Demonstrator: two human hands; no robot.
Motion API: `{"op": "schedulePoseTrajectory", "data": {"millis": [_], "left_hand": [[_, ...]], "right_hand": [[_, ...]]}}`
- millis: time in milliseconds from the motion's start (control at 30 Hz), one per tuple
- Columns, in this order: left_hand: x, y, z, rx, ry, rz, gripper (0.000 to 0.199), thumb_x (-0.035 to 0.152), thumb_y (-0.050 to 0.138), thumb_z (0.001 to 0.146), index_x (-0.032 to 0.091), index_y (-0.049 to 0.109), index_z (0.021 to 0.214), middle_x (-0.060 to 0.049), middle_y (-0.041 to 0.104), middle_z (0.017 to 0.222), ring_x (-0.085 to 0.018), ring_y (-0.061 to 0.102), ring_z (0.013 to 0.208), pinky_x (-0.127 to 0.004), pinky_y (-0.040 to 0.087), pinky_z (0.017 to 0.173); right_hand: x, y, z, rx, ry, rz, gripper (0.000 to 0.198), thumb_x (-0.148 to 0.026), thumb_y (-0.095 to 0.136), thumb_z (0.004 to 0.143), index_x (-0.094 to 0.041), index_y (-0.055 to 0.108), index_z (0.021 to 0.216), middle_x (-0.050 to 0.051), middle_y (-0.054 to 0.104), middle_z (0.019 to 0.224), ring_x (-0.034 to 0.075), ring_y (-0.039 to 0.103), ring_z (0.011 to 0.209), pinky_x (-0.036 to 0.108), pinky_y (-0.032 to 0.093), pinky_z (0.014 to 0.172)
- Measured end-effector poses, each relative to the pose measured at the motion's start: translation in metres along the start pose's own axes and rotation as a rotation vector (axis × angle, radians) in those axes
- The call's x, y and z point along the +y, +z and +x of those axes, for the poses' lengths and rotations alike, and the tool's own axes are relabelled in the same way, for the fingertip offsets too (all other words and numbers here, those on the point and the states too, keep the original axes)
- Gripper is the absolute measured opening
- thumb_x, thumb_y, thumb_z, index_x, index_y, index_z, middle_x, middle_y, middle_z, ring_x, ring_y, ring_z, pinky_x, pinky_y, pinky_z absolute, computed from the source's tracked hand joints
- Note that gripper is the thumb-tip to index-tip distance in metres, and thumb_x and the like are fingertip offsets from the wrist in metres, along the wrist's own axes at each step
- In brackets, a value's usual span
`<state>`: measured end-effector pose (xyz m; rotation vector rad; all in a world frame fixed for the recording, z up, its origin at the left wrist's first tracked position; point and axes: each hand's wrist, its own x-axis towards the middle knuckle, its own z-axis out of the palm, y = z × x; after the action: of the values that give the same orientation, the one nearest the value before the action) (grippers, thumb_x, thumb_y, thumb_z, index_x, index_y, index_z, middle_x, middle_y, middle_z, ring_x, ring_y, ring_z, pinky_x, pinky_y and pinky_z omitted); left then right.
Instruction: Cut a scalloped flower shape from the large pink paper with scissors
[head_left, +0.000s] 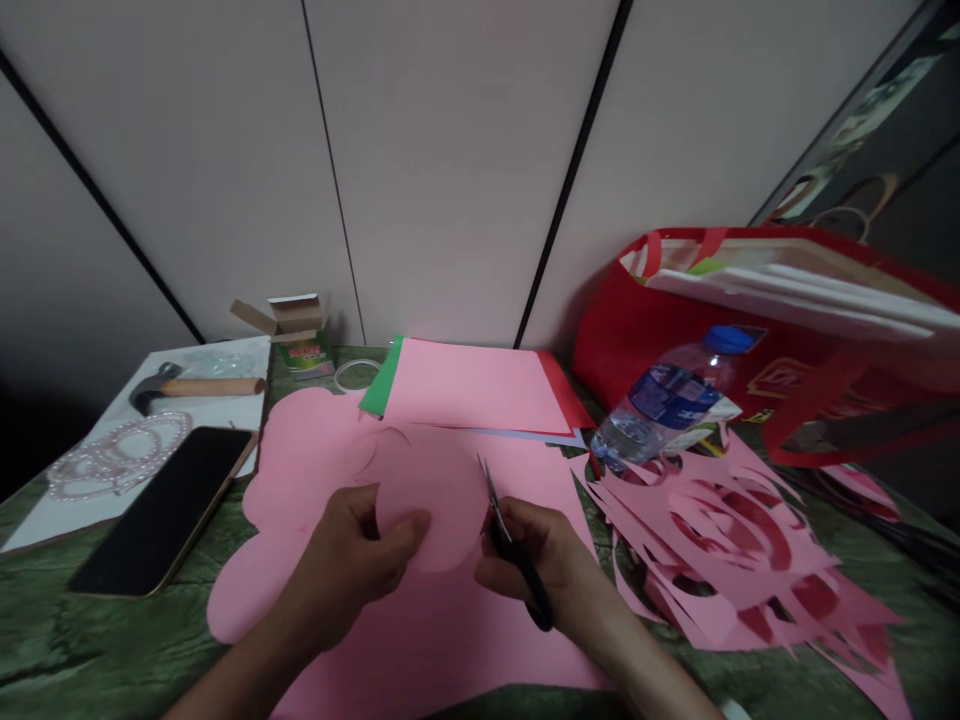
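My left hand (367,555) pinches the left edge of a round pink paper piece (442,490), thumb on top. Close to its right edge, my right hand (536,550) grips black-handled scissors (510,545), their blades pointing up and away from me. Whether the blades touch the paper I cannot tell. Beneath both hands lies a large pink sheet (480,640). Rounded pink paper pieces (262,585) are spread along its left side.
Pink paper scraps (705,560) pile up at right, beside a leaning water bottle (660,400) and a red bag (622,320). Stacked coloured paper (480,385) lies behind. At left are a phone (165,515), a hammer (202,386), beads (124,450) and a small box (304,345).
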<state>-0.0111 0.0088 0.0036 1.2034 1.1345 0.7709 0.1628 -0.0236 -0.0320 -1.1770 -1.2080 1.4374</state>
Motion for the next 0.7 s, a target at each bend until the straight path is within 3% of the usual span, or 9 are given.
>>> {"op": "schedulePoseTrajectory", "data": {"millis": [600, 700], "left_hand": [[-0.0039, -0.0038, 0.0027, -0.050, 0.004, -0.033, 0.030, 0.034, 0.058, 0.067, 0.017, 0.042, 0.048, 0.011, 0.028, 0.040, -0.001, 0.017, 0.034, -0.016, 0.012, 0.032], [-0.0020, -0.0029, 0.0024, -0.055, 0.016, -0.055, 0.030, 0.033, 0.059, 0.067, 0.017, 0.042, 0.048, 0.011, 0.028, 0.039, -0.001, 0.018, 0.034, -0.016, 0.012, 0.032]], "right_hand": [[-0.0009, 0.0015, -0.0003, -0.049, 0.038, -0.014, 0.014, -0.018, 0.068, 0.060, -0.015, 0.054, 0.062, -0.009, 0.039, 0.047, 0.005, 0.032, 0.043, 0.018, 0.026, 0.042], [-0.0002, 0.0027, 0.0013, 0.061, 0.062, -0.001, 0.014, -0.020, 0.067, 0.059, -0.015, 0.054, 0.062, -0.009, 0.041, 0.044, 0.006, 0.036, 0.041, 0.019, 0.027, 0.041]]}}
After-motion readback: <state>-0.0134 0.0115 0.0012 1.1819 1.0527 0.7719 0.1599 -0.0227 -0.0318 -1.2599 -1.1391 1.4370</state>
